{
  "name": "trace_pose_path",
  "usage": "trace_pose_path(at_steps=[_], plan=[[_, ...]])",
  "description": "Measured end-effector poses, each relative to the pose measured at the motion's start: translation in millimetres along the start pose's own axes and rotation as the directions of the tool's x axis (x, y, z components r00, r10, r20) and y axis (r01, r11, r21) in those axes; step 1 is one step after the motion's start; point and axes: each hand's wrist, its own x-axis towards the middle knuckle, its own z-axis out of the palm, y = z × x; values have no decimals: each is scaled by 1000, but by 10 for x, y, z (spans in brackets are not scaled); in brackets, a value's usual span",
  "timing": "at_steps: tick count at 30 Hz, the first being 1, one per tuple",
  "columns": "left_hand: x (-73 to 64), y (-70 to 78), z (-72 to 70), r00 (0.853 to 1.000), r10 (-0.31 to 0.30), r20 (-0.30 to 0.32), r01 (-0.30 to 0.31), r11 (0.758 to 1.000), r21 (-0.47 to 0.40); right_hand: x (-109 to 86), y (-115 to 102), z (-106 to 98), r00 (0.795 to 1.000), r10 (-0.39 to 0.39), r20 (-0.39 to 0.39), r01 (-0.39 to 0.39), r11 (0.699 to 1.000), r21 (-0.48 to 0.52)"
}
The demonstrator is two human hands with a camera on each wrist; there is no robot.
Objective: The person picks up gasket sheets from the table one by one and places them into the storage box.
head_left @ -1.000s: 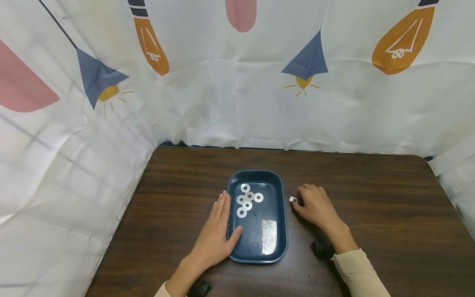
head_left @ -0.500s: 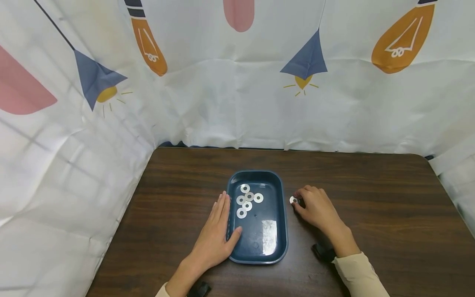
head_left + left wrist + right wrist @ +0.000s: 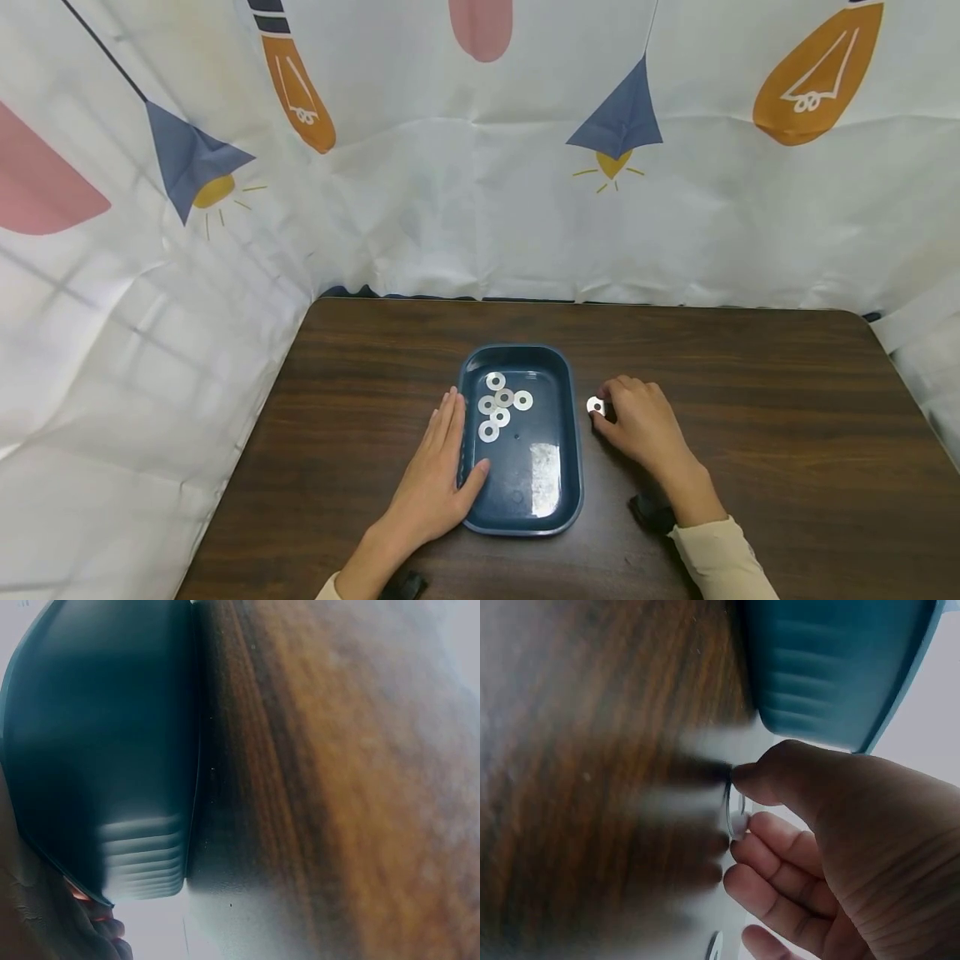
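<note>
My left hand (image 3: pixel 429 479) lies along the left side of a dark blue tray (image 3: pixel 521 527), fingers straight against its wall and thumb over the rim. Several flat metal washers (image 3: pixel 522 401) are grouped in the tray's far half, some overlapping. Just right of the tray, my right hand (image 3: pixel 645 421) pinches one washer (image 3: pixel 596 406) between thumb and index finger, low over the table. The right wrist view shows this washer (image 3: pixel 736 808) nearly edge-on, thumb tip at one edge and index fingertip at the other. Another washer (image 3: pixel 716 946) lies on the table below the curled fingers.
The brown wooden table (image 3: pixel 787 433) reaches back to a white curtain (image 3: pixel 480 208) printed with lamps. A dark wrist device (image 3: pixel 651 510) sits under my right wrist and another (image 3: pixel 405 585) by my left.
My right hand and its washer have shifted very slightly, and more of the washer shows past the fingers. The left hand and the tray stay as they were.
</note>
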Motion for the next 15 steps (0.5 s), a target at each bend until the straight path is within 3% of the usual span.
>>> trace_pose_path(at_steps=[15], plan=[[2,12,-8,1000,-4,6,4,1000,0,-28,-17,23,996,-60,-59,54,993,-104]])
